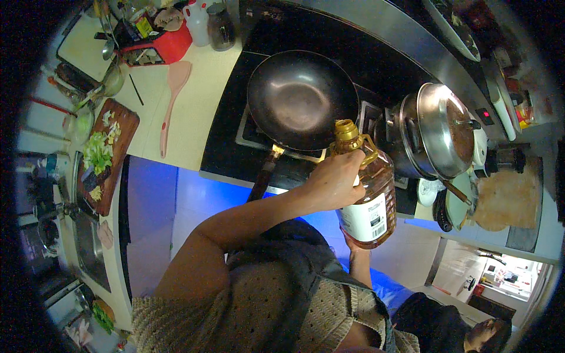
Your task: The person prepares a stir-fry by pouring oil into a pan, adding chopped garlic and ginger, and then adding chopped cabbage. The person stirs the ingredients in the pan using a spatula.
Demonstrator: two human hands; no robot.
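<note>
My left hand [337, 181] grips the handle of a large clear plastic bottle [388, 176] of amber liquid, probably cooking oil, with a gold neck and a white label. My right hand [351, 242] supports it low down, partly hidden behind it. The bottle tilts slightly, its neck over the near right rim of a dark wok [300, 99] on the black hob. No stream shows from the bottle's mouth. The wok's bare inside shines, and its handle [265, 172] points towards me. On the counter at left lies a pink spatula [172, 101].
A lidded steel pot [446, 128] stands right of the wok. At left, a wooden cutting board [128, 119] holds chopped vegetables beside the sink [90, 247]. A red utensil holder [176, 46] and a glass jar [220, 28] stand at the back left. Another person [432, 317] is at lower right.
</note>
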